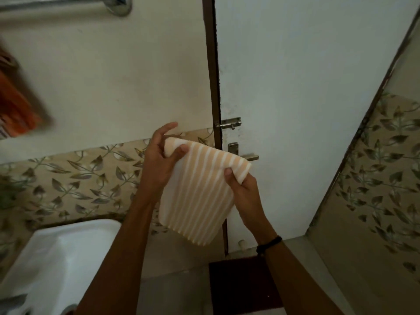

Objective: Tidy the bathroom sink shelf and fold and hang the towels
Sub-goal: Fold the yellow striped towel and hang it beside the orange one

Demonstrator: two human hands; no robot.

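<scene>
Both hands, left hand (pixel 156 160) and right hand (pixel 244 189), pinch the folded striped towel's (pixel 197 196) top corners.

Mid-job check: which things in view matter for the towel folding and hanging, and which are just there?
In the job:
striped towel, folded, held up by left hand and right hand
towel rail, top left
orange towel, blurred, hanging at left

Just there:
sink
door bolt
door handle

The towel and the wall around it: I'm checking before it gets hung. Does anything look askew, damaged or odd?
Nothing stands out. The striped towel hangs folded, its top corners pinched by the left hand and right hand. The rail above is bare where visible; an orange cloth at the left is too blurred to judge.
</scene>
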